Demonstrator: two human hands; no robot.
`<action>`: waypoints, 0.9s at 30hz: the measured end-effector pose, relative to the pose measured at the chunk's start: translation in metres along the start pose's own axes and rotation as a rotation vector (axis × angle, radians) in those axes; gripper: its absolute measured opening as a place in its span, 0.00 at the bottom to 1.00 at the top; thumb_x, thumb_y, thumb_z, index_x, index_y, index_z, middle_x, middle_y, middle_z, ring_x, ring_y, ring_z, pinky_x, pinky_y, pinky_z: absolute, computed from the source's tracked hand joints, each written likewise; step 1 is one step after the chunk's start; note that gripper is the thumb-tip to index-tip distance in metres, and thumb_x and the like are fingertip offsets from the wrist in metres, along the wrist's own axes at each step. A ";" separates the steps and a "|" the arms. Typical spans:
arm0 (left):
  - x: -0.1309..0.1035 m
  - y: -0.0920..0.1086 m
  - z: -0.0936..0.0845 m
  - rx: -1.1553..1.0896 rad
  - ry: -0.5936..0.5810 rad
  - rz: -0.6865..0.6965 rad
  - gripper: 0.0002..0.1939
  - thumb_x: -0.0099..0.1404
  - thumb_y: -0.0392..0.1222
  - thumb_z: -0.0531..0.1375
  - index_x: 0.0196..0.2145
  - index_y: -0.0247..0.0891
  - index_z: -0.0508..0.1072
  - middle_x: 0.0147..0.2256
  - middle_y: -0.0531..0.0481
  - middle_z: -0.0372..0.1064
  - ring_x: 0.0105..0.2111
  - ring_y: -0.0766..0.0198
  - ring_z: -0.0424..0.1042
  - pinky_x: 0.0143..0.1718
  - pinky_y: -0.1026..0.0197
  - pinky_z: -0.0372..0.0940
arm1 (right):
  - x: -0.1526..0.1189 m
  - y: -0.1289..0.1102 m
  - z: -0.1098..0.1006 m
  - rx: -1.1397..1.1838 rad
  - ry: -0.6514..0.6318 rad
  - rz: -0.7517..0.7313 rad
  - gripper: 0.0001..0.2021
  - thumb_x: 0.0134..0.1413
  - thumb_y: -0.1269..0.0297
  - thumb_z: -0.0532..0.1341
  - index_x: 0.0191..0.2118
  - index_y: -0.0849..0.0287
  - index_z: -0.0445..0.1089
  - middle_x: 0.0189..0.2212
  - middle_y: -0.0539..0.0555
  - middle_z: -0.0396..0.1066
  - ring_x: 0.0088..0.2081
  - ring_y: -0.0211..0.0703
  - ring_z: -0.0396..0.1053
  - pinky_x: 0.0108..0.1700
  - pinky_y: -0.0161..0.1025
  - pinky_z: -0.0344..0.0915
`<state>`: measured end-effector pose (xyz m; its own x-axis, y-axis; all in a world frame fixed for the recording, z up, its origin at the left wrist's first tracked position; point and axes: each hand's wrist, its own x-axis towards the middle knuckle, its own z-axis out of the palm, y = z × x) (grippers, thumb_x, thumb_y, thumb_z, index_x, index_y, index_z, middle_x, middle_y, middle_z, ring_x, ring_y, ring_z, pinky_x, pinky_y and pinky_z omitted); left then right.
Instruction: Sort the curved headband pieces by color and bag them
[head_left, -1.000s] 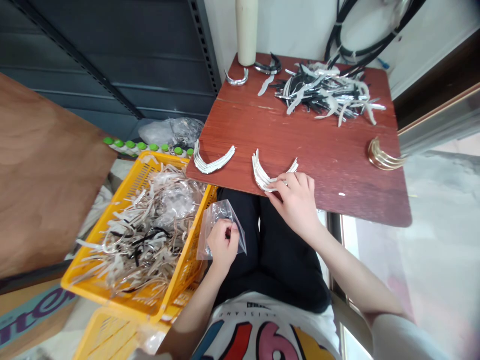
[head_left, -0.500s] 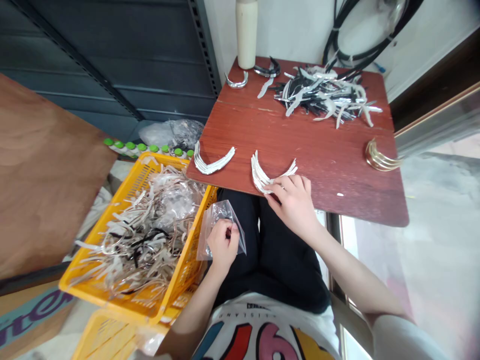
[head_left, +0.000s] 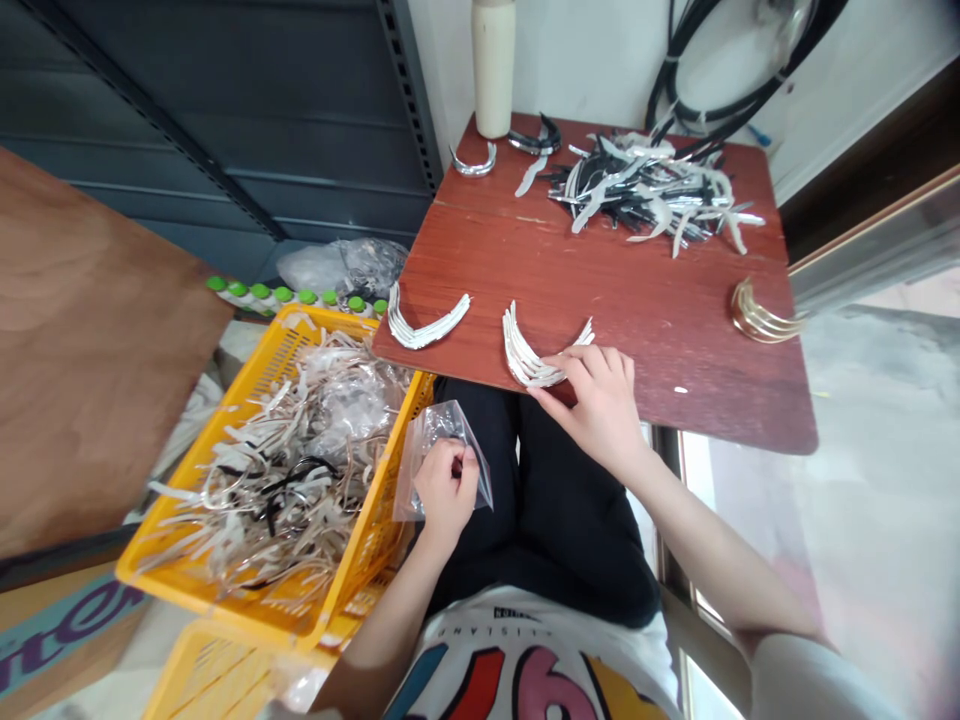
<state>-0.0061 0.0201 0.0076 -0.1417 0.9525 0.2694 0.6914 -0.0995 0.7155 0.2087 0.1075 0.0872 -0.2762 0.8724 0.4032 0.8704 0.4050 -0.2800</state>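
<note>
My left hand [head_left: 448,485] is closed on a clear plastic bag [head_left: 472,440] above my lap, beside the yellow basket. At the front edge of the reddish-brown table [head_left: 480,245], my right hand [head_left: 596,405] has its thumb and fingers at the near side of a nested stack of white curved pieces [head_left: 521,350]. Thumb and index finger are apart, with the stack's lower right part between them. A second white curved stack [head_left: 424,330] lies to the left, touched by neither hand.
Behind are a pile of black, silver and white strips [head_left: 652,190] and a cream cylinder [head_left: 493,70]. Gold curved pieces [head_left: 761,315] lie at the table's right edge. The yellow basket [head_left: 341,590] holds tangled strips. Black cable [head_left: 664,80] hangs at the wall.
My right hand has shifted slightly to the right, and its thumb and index finger are spread a little wider at the stack. My left hand and the bag look unmoved.
</note>
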 end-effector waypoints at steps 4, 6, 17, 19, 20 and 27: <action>0.001 0.000 0.000 -0.006 0.005 0.019 0.10 0.67 0.39 0.53 0.27 0.40 0.63 0.28 0.54 0.67 0.27 0.66 0.65 0.33 0.63 0.59 | 0.002 0.001 -0.001 -0.012 -0.010 -0.002 0.16 0.59 0.52 0.62 0.47 0.58 0.70 0.46 0.59 0.69 0.48 0.55 0.60 0.50 0.50 0.53; 0.001 0.000 0.000 -0.014 0.012 0.032 0.09 0.67 0.38 0.54 0.27 0.40 0.63 0.28 0.54 0.67 0.27 0.67 0.64 0.33 0.63 0.59 | 0.003 0.001 0.000 -0.016 -0.022 -0.004 0.16 0.58 0.52 0.62 0.47 0.58 0.70 0.47 0.59 0.68 0.48 0.55 0.60 0.51 0.51 0.52; 0.000 -0.003 0.002 -0.025 0.039 0.066 0.09 0.67 0.37 0.55 0.27 0.39 0.63 0.28 0.55 0.66 0.28 0.68 0.64 0.32 0.64 0.59 | 0.003 0.001 0.004 -0.002 -0.011 -0.013 0.09 0.62 0.58 0.60 0.42 0.56 0.73 0.45 0.57 0.69 0.47 0.53 0.60 0.51 0.50 0.52; 0.000 -0.003 0.002 -0.033 0.036 0.062 0.09 0.67 0.37 0.55 0.27 0.39 0.63 0.28 0.55 0.66 0.28 0.68 0.64 0.32 0.64 0.59 | 0.003 0.001 0.004 0.007 -0.009 -0.014 0.08 0.62 0.58 0.60 0.41 0.55 0.73 0.44 0.56 0.69 0.46 0.52 0.60 0.51 0.50 0.53; 0.000 -0.003 0.002 -0.036 0.036 0.061 0.09 0.67 0.37 0.55 0.27 0.39 0.63 0.28 0.55 0.65 0.27 0.68 0.64 0.32 0.64 0.59 | 0.004 0.002 0.003 0.011 -0.005 -0.014 0.09 0.62 0.58 0.60 0.42 0.55 0.73 0.44 0.56 0.69 0.46 0.52 0.60 0.52 0.50 0.53; 0.000 -0.003 0.001 -0.026 0.030 0.050 0.09 0.67 0.37 0.55 0.27 0.39 0.63 0.27 0.55 0.65 0.27 0.68 0.63 0.32 0.64 0.58 | 0.010 0.010 0.002 0.032 -0.009 -0.027 0.16 0.58 0.55 0.63 0.49 0.56 0.70 0.50 0.58 0.68 0.54 0.54 0.60 0.63 0.57 0.45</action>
<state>-0.0072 0.0207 0.0044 -0.1289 0.9374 0.3235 0.6794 -0.1542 0.7174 0.2139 0.1208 0.0865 -0.3028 0.8635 0.4033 0.8494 0.4364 -0.2967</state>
